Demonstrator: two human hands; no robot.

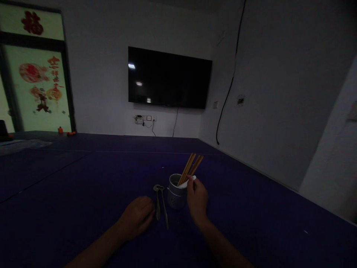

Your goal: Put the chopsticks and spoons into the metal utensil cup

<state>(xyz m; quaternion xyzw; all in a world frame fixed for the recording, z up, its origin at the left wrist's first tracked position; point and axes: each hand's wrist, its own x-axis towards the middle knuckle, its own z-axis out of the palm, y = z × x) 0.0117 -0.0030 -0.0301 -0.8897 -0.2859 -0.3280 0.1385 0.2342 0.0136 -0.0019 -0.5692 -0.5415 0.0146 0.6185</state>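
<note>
A grey metal utensil holder [176, 199] with small holes low in its side stands upright on the dark blue tabletop. Several wooden chopsticks [190, 167] lean to the right out of its mouth. At the rim, my right hand [197, 197] pinches the handle of a white spoon [184, 184], whose lower end is hidden in the holder. Left of the holder lie two metal spoons [157, 204], bowls pointing away from me. Beside them my left hand [139, 216] rests on the table, fingers loosely curled in, with nothing visible in it.
The large blue table surface [97, 178] reaches back to the wall. Clear plastic sheeting [25, 146] and small orange objects [71, 133] are at the far left. A black television [170, 78] hangs above sockets [149, 118]; a black cable [227, 96] runs down the right wall.
</note>
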